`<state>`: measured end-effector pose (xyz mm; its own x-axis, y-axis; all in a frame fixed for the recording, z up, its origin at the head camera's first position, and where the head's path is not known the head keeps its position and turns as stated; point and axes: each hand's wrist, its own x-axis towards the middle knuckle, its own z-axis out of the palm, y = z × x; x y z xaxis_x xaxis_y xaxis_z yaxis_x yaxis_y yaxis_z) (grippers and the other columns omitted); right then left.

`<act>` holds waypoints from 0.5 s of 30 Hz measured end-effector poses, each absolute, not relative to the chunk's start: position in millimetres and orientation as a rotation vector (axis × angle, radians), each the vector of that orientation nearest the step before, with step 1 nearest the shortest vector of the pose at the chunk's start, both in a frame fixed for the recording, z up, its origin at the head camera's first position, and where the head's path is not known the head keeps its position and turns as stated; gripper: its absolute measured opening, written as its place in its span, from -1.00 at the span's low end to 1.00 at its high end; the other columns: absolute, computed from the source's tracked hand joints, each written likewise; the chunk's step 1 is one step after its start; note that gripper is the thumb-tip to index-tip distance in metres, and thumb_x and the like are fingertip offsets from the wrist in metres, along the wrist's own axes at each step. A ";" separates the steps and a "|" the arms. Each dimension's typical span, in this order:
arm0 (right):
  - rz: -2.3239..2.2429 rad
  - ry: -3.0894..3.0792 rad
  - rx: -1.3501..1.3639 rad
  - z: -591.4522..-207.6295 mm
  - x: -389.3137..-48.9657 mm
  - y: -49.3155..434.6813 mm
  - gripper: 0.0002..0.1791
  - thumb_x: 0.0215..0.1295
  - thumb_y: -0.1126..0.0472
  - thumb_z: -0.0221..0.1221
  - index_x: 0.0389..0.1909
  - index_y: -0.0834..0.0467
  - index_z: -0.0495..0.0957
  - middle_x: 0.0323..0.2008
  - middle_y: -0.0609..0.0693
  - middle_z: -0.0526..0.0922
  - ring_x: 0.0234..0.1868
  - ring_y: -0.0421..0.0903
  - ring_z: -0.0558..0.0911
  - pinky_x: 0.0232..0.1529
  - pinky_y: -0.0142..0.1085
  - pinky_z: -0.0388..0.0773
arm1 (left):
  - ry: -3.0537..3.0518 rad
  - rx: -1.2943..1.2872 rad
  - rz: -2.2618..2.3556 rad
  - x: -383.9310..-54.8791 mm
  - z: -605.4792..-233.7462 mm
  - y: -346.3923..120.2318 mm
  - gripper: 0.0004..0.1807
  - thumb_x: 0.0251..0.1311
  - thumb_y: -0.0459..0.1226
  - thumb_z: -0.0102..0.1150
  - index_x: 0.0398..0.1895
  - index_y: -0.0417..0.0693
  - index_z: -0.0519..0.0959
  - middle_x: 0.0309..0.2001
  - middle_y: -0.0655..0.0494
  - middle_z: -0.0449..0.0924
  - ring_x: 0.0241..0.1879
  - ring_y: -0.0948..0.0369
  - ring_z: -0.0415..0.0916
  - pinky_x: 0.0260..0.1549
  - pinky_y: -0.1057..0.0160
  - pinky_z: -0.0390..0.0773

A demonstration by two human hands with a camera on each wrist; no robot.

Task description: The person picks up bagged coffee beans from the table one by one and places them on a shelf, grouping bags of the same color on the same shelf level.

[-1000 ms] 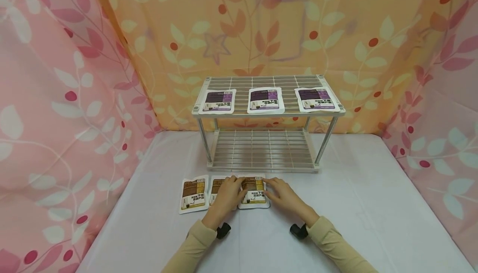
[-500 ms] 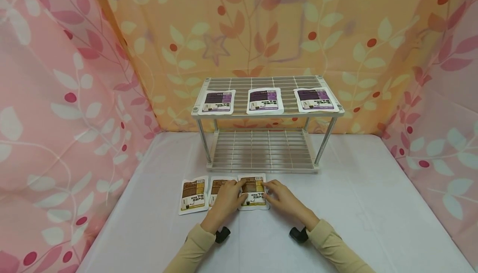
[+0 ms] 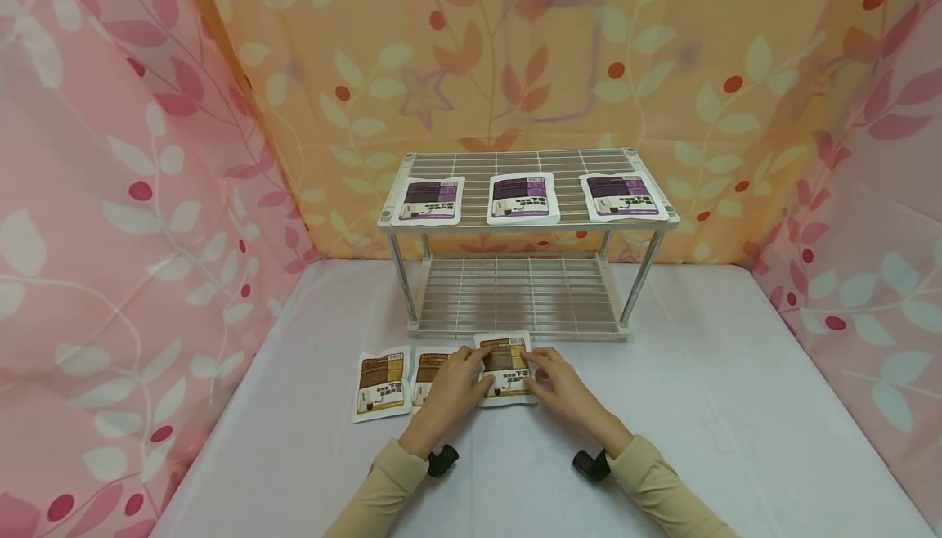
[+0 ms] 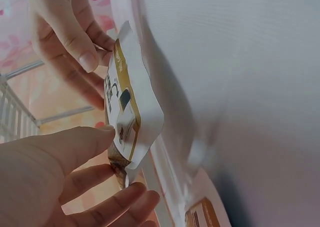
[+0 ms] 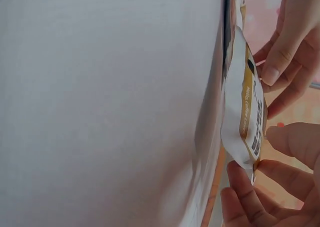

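Observation:
Between both hands is a white coffee pouch (image 3: 506,376) with a brown and gold label, raised off the white cloth in the wrist views. My left hand (image 3: 458,387) grips its left edge, thumb on the printed face and fingers at the side and underneath. On the opposite edge my right hand (image 3: 561,387) pinches it the same way, as the right wrist view shows the thumb on the front and fingertips (image 5: 240,177) behind. Two matching pouches lie to the left: one pouch (image 3: 383,383) in full sight, the other pouch (image 3: 428,374) partly hidden by my left hand.
A two-tier white wire rack (image 3: 526,297) stands just behind the pouches. On its top tier lie three purple-labelled pouches (image 3: 522,199) in a row. White cloth (image 3: 736,407) covers the table, with floral fabric (image 3: 530,47) hanging at the back and sides.
The right-hand coffee pouch has come up off the cloth and moved slightly toward the rack, both hands moving with it. The other pouches have stayed put.

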<state>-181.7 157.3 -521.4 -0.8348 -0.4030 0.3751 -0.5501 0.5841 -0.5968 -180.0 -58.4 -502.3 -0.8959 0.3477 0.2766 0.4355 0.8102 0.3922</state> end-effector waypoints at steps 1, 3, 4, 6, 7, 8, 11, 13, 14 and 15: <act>1.099 -2.610 0.786 -520.6 -182.1 158.0 -0.51 0.15 0.31 0.24 0.11 0.37 0.43 0.00 0.24 0.46 -0.34 -0.09 0.57 -0.31 -0.34 0.58 | -2.807 -0.616 -0.683 -180.4 -501.8 -57.3 -0.45 0.14 -0.12 0.21 0.21 -0.08 0.42 -0.14 -0.02 0.52 -0.32 0.17 0.45 -0.31 0.17 0.51; 1.115 -2.612 0.763 -519.7 -183.3 159.4 -0.50 0.13 0.32 0.25 0.12 0.37 0.43 0.02 0.27 0.45 -0.34 -0.08 0.56 -0.33 -0.38 0.58 | -2.815 -0.614 -0.706 -180.7 -501.0 -54.9 -0.42 0.15 -0.11 0.21 0.24 -0.08 0.39 -0.09 -0.04 0.50 -0.27 0.15 0.47 -0.27 0.15 0.53; 1.124 -2.610 0.757 -519.1 -183.9 160.0 -0.49 0.12 0.33 0.25 0.12 0.37 0.42 0.02 0.29 0.44 -0.34 -0.07 0.56 -0.34 -0.39 0.58 | -2.818 -0.614 -0.711 -181.2 -501.2 -53.6 -0.41 0.15 -0.11 0.21 0.25 -0.08 0.38 -0.08 -0.05 0.50 -0.26 0.15 0.47 -0.25 0.15 0.54; 1.137 -2.614 0.742 -518.9 -185.3 161.5 -0.47 0.11 0.33 0.25 0.13 0.38 0.41 0.04 0.32 0.42 -0.34 -0.07 0.56 -0.36 -0.43 0.57 | -2.825 -0.609 -0.732 -182.1 -501.5 -50.9 -0.40 0.15 -0.10 0.21 0.25 -0.10 0.37 -0.04 -0.07 0.49 -0.22 0.13 0.49 -0.21 0.13 0.54; 1.142 -2.616 0.734 -518.7 -185.9 162.1 -0.46 0.11 0.33 0.25 0.14 0.38 0.41 0.05 0.34 0.41 -0.33 -0.06 0.56 -0.37 -0.44 0.57 | -2.822 -0.609 -0.745 -182.8 -502.3 -49.8 -0.39 0.14 -0.10 0.21 0.25 -0.10 0.37 -0.02 -0.07 0.49 -0.19 0.11 0.50 -0.19 0.11 0.54; 1.140 -2.619 0.726 -518.5 -186.6 162.8 -0.46 0.11 0.34 0.26 0.14 0.38 0.40 0.05 0.35 0.40 -0.33 -0.06 0.55 -0.38 -0.44 0.57 | -2.823 -0.606 -0.763 -183.5 -502.8 -48.8 -0.39 0.14 -0.10 0.21 0.25 -0.10 0.37 -0.01 -0.08 0.49 -0.17 0.10 0.50 -0.16 0.10 0.54; 1.139 -2.616 0.696 -518.3 -188.4 165.0 -0.43 0.09 0.35 0.27 0.15 0.38 0.39 0.07 0.36 0.39 -0.31 -0.06 0.54 -0.39 -0.42 0.57 | -2.820 -0.610 -0.841 -186.3 -504.0 -45.6 -0.38 0.13 -0.11 0.23 0.25 -0.13 0.37 0.03 -0.10 0.47 -0.13 0.08 0.51 -0.13 0.09 0.54; 1.137 -2.615 0.675 -517.9 -189.5 166.4 -0.41 0.06 0.36 0.28 0.16 0.38 0.39 0.09 0.36 0.38 -0.29 -0.05 0.53 -0.38 -0.41 0.58 | -2.816 -0.619 -0.918 -188.2 -504.2 -43.4 -0.37 0.12 -0.14 0.24 0.25 -0.16 0.36 0.08 -0.13 0.44 -0.12 0.07 0.52 -0.11 0.10 0.54; 1.137 -2.611 0.670 -518.2 -190.2 167.2 -0.40 0.06 0.36 0.29 0.16 0.39 0.38 0.09 0.35 0.38 -0.29 -0.05 0.53 -0.37 -0.40 0.58 | -2.816 -0.619 -0.956 -189.1 -504.1 -42.2 -0.36 0.11 -0.16 0.25 0.26 -0.17 0.35 0.11 -0.14 0.42 -0.10 0.07 0.52 -0.10 0.11 0.54; 1.138 -2.610 0.666 -518.1 -190.8 167.7 -0.39 0.05 0.35 0.29 0.17 0.39 0.37 0.10 0.35 0.37 -0.28 -0.05 0.53 -0.36 -0.39 0.59 | -2.811 -0.623 -0.993 -190.0 -503.7 -41.0 -0.36 0.10 -0.18 0.26 0.26 -0.19 0.35 0.13 -0.16 0.40 -0.09 0.06 0.52 -0.09 0.11 0.54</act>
